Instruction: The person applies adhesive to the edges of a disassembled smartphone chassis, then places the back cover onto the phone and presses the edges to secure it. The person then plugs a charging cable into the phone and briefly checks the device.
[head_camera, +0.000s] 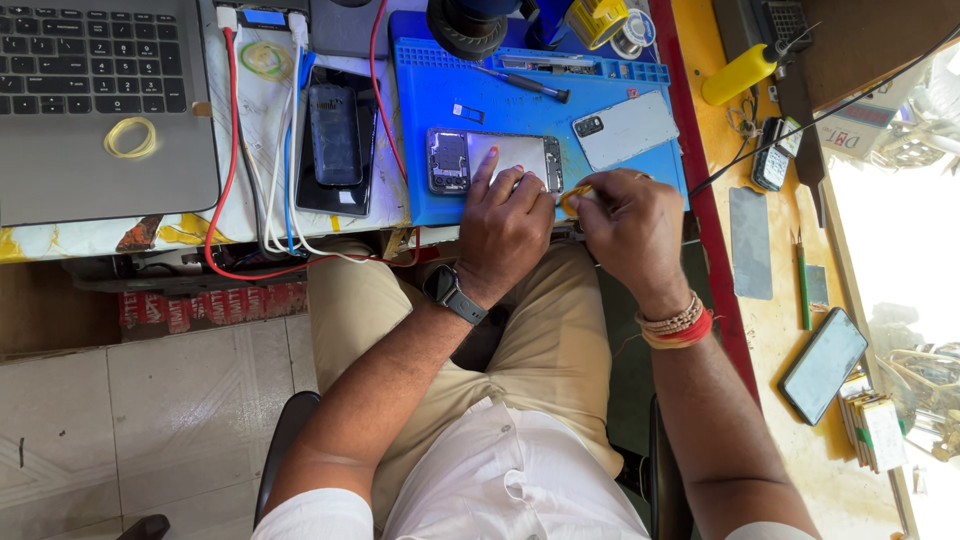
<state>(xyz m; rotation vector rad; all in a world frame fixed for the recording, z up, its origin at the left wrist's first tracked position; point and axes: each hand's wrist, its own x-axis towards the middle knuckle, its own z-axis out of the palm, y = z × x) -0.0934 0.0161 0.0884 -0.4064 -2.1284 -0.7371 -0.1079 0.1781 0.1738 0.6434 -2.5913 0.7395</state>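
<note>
While the left hand (503, 225) presses the opened phone (495, 160) flat on the blue mat (430, 110) | right hand (628, 222) fingers pinch a small yellow tool (572, 196) at the phone's edge | best: steady pressure, shallow angle.

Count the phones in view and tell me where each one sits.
3 whole or opened phones: an opened phone on the blue mat under the left hand, a dark phone left of the mat, a black phone at the right edge. Others may be hidden.
</note>
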